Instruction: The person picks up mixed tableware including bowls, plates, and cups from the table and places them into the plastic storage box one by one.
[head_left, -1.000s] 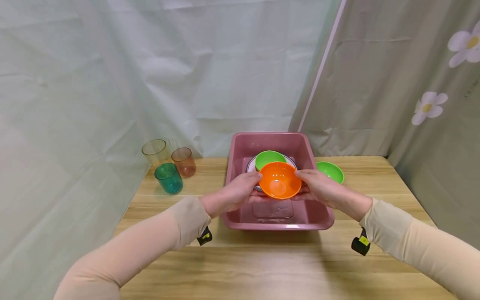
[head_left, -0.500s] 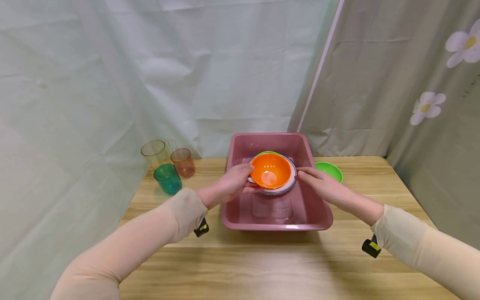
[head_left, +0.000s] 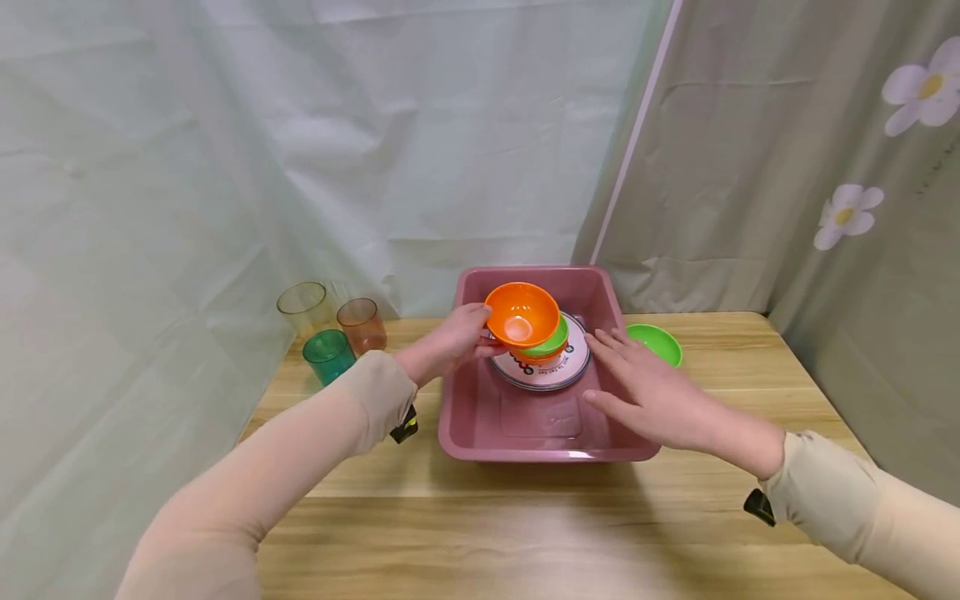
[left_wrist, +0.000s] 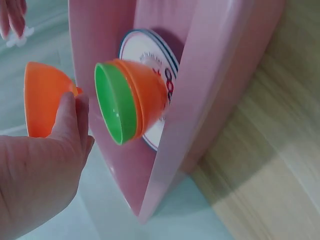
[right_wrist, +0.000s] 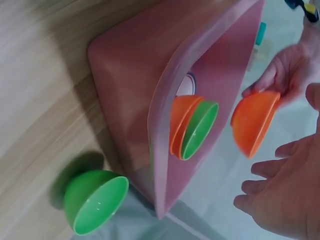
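Observation:
My left hand pinches the rim of an orange bowl, thumb at the edge and fingers underneath. The bowl hangs above a stack in the pink basin. In that stack a green bowl sits on top of orange bowls, which stand on white plates with dark rims. Over the basin's right side my right hand is spread, fingers straight, holding nothing. Another green bowl rests on the table just right of the basin, near the right hand.
Left of the basin stand three tinted tumblers: a teal glass, a reddish-brown glass and a pale amber glass. Everything is on a wooden table. A pale curtain hangs behind it.
The right hand has let go of the orange bowl and drawn back to the right, its fingers spreading. In the left hand the bowl has moved left and away, uncovering more of the plates.

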